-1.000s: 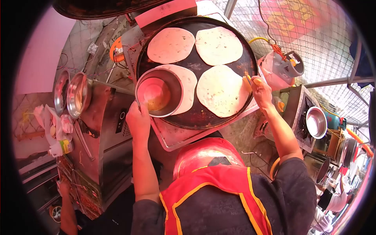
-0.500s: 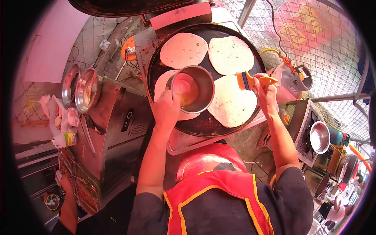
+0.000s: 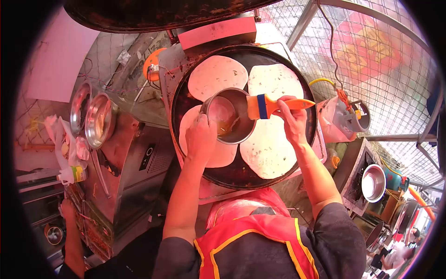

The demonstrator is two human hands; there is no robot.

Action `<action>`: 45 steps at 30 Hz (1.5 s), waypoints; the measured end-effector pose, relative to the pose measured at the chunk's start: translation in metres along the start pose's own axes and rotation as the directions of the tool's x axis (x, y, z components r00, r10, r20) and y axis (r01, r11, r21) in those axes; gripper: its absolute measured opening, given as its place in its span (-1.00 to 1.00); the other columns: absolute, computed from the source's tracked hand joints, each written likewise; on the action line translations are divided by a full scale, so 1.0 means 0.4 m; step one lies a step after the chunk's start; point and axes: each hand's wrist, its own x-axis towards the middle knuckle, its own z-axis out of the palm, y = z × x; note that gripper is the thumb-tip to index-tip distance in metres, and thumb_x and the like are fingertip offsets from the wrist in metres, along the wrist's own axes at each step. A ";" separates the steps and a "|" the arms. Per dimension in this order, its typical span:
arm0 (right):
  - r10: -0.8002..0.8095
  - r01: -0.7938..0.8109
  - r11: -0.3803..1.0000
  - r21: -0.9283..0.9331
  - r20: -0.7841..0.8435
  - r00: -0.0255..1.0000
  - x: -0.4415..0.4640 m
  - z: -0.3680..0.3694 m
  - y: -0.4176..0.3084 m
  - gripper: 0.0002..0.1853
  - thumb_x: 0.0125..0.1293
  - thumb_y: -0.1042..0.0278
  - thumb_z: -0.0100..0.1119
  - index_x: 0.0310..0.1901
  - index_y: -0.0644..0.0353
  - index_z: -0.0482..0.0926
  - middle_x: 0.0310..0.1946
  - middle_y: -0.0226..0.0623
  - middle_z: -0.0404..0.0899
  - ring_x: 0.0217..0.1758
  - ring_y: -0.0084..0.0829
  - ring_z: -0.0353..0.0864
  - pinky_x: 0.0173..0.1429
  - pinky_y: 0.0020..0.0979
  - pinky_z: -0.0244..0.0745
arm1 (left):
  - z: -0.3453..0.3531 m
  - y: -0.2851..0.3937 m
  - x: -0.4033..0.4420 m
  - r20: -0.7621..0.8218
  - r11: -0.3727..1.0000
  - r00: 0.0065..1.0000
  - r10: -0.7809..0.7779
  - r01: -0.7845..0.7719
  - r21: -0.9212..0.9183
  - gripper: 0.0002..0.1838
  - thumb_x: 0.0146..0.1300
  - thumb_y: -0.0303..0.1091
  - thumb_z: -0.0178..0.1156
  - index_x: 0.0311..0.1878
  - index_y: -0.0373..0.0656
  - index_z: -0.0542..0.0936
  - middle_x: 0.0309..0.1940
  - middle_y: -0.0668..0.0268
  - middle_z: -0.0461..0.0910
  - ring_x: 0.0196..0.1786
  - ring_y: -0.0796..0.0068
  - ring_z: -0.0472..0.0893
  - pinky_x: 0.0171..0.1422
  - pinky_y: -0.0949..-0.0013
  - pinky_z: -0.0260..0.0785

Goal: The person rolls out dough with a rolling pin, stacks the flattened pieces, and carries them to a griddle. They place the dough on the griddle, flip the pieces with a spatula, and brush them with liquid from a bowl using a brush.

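My left hand (image 3: pixel 201 137) is closed on the rim or handle of a metal pot (image 3: pixel 234 100), which holds some yellowish liquid. In my right hand (image 3: pixel 293 122) is an orange brush (image 3: pixel 274 106) with a blue band, its bristles at the pot's right rim. Below both hands lies a round black griddle (image 3: pixel 223 179) bearing several flat dough rounds. One round (image 3: pixel 218 74) is at the back left, another (image 3: pixel 274 81) at the back right. The front right round (image 3: pixel 267 151) shows mostly whole; the pot and my left hand partly cover the front left one (image 3: pixel 222 156).
Above the griddle hangs a dark lid (image 3: pixel 153 18). Metal bowls (image 3: pixel 98 120) and tongs (image 3: pixel 101 174) are on the left counter. A gas cylinder (image 3: pixel 355 116) stands right, near a burner with a metal bowl (image 3: pixel 373 183). Another person's arm (image 3: pixel 72 237) shows at the lower left.
The brush has left the front right dough round and moved left to the pot's rim. The pot has shifted right, from above the front left round toward the griddle's middle.
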 end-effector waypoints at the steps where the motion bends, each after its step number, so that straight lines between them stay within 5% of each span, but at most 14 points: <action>1: 0.000 -0.002 0.999 -0.037 -0.047 0.999 0.041 -0.052 0.014 -0.84 0.44 0.40 0.14 -0.06 0.30 0.54 -0.22 -0.33 0.59 -0.20 -0.52 0.65 -0.08 -0.44 0.67 | -0.012 -0.019 0.000 -0.003 0.999 0.999 -0.045 0.045 0.017 -0.78 0.32 -0.33 0.05 -0.30 -0.34 0.50 -0.18 -0.08 0.61 -0.14 -0.12 0.61 -0.10 -0.04 0.47; 8: -0.201 -0.072 0.556 -0.828 -0.219 0.955 0.334 -0.312 0.105 -0.82 0.39 0.25 0.10 -0.14 0.15 0.58 -0.34 -0.20 0.66 -0.36 -0.25 0.68 -0.23 -0.27 0.53 | -0.074 -0.140 -0.024 -0.176 0.995 0.980 -0.095 0.096 -0.004 -0.83 0.30 -0.40 0.05 -0.27 -0.35 0.49 -0.17 -0.09 0.60 -0.12 -0.18 0.58 -0.08 -0.03 0.43; 10: -0.419 0.166 0.086 -0.982 0.115 0.901 0.406 -0.254 0.118 -0.89 0.37 0.30 0.09 -0.21 0.14 0.53 -0.39 -0.20 0.59 -0.39 -0.15 0.63 -0.26 -0.14 0.50 | -0.095 -0.144 -0.038 -0.175 0.994 0.979 -0.108 0.109 -0.003 -0.83 0.30 -0.41 0.06 -0.24 -0.36 0.50 -0.16 -0.09 0.60 -0.11 -0.18 0.58 -0.07 -0.02 0.43; 12: -0.356 0.361 -0.021 -0.932 0.344 0.869 0.406 -0.133 0.201 -0.88 0.24 0.40 0.12 -0.19 0.09 0.47 -0.34 -0.19 0.53 -0.26 -0.12 0.59 -0.23 -0.09 0.49 | -0.097 -0.151 -0.041 -0.174 0.989 0.973 -0.150 0.147 -0.034 -0.81 0.30 -0.41 0.06 -0.19 -0.37 0.52 -0.16 -0.10 0.60 -0.12 -0.17 0.58 -0.06 -0.02 0.42; 16: -0.139 0.560 0.197 -0.804 0.543 0.828 0.225 0.082 0.232 -0.76 0.20 0.40 0.20 -0.08 0.13 0.53 -0.18 -0.11 0.60 -0.20 -0.16 0.64 -0.16 -0.20 0.57 | -0.107 -0.146 -0.052 -0.163 0.984 0.970 -0.180 0.176 -0.040 -0.79 0.30 -0.42 0.06 -0.12 -0.37 0.54 -0.18 -0.10 0.60 -0.12 -0.16 0.58 -0.05 -0.01 0.42; 19: 0.038 0.049 0.683 -0.729 0.103 0.994 0.250 0.000 0.167 -0.80 0.27 0.31 0.21 -0.13 0.18 0.59 -0.31 -0.09 0.66 -0.24 -0.28 0.70 -0.16 -0.26 0.56 | -0.111 -0.153 -0.060 -0.146 0.977 0.967 -0.210 0.204 -0.057 -0.79 0.30 -0.42 0.05 -0.13 -0.37 0.55 -0.19 -0.10 0.60 -0.12 -0.16 0.58 -0.06 0.00 0.42; 23: -0.192 -0.097 0.466 -0.880 -0.207 0.959 0.354 -0.262 0.110 -0.86 0.31 0.32 0.15 -0.18 0.15 0.60 -0.40 -0.20 0.65 -0.30 -0.22 0.68 -0.20 -0.28 0.53 | -0.121 -0.160 -0.070 -0.156 0.982 0.971 -0.179 0.168 -0.082 -0.79 0.31 -0.40 0.05 -0.15 -0.36 0.55 -0.22 -0.11 0.59 -0.14 -0.16 0.58 -0.08 0.01 0.41; 26: -0.330 0.282 -0.019 -0.959 0.272 0.904 0.260 -0.224 0.114 -0.84 0.24 0.43 0.15 -0.13 0.12 0.56 -0.32 -0.22 0.59 -0.25 -0.16 0.62 -0.21 -0.21 0.52 | -0.123 -0.163 -0.085 -0.162 0.984 0.972 -0.167 0.154 -0.091 -0.80 0.31 -0.40 0.05 -0.16 -0.36 0.54 -0.25 -0.11 0.58 -0.17 -0.17 0.57 -0.09 0.01 0.40; 31: -0.093 0.572 0.378 -0.728 0.585 0.806 -0.022 0.015 0.144 -0.72 0.14 0.59 0.09 -0.10 0.08 0.53 -0.23 -0.22 0.55 -0.20 -0.12 0.57 -0.17 -0.20 0.55 | -0.136 -0.161 -0.093 -0.178 0.983 0.969 -0.171 0.155 -0.099 -0.82 0.31 -0.41 0.06 -0.20 -0.36 0.53 -0.26 -0.10 0.57 -0.18 -0.17 0.57 -0.12 0.01 0.40; 35: 0.048 -0.140 0.800 -0.584 -0.171 0.984 0.091 -0.179 0.158 -0.78 0.38 0.26 0.16 -0.22 0.27 0.58 -0.44 -0.32 0.60 -0.39 -0.58 0.54 -0.31 -0.46 0.42 | -0.143 -0.161 -0.117 -0.215 0.982 0.964 -0.153 0.125 -0.139 -0.83 0.30 -0.41 0.07 -0.23 -0.36 0.52 -0.23 -0.09 0.59 -0.18 -0.18 0.57 -0.11 0.00 0.42; 38: -0.091 -0.176 0.629 -0.757 -0.297 0.950 0.193 -0.355 0.108 -0.69 0.41 0.16 0.14 -0.10 0.29 0.61 -0.37 -0.34 0.65 -0.36 -0.53 0.62 -0.26 -0.50 0.51 | -0.138 -0.188 -0.158 -0.310 0.986 0.940 -0.141 0.106 -0.127 -0.83 0.28 -0.39 0.09 -0.28 -0.35 0.48 -0.15 -0.13 0.60 -0.17 -0.18 0.60 -0.13 -0.03 0.48; 40: -0.090 -0.127 0.541 -0.831 -0.208 0.974 0.208 -0.277 0.040 -0.72 0.45 0.23 0.12 -0.02 0.27 0.59 -0.31 -0.32 0.66 -0.30 -0.52 0.65 -0.22 -0.47 0.54 | -0.142 -0.194 -0.192 -0.403 0.980 0.898 -0.178 0.122 -0.159 -0.80 0.28 -0.34 0.11 -0.30 -0.33 0.48 -0.19 -0.11 0.61 -0.21 -0.15 0.60 -0.16 -0.02 0.49; 41: -0.193 0.133 0.863 -0.487 -0.075 0.978 0.253 -0.313 0.128 -0.77 0.47 0.30 0.09 -0.01 0.27 0.57 -0.20 -0.28 0.63 -0.22 -0.48 0.66 -0.17 -0.45 0.60 | -0.144 -0.208 -0.215 -0.375 0.966 0.897 -0.233 0.169 -0.195 -0.78 0.28 -0.31 0.10 -0.29 -0.32 0.49 -0.20 -0.10 0.61 -0.22 -0.16 0.60 -0.18 -0.04 0.48; 45: -0.009 0.079 0.977 -0.199 0.328 0.945 0.029 0.225 -0.035 -0.81 0.48 0.34 0.06 -0.07 0.31 0.53 -0.15 -0.29 0.58 -0.11 -0.50 0.63 -0.03 -0.45 0.64 | -0.207 -0.244 -0.337 -0.268 0.859 0.847 -0.459 0.346 -0.376 -0.77 0.26 -0.31 0.11 -0.33 -0.33 0.52 -0.34 -0.13 0.56 -0.25 -0.19 0.58 -0.21 0.03 0.42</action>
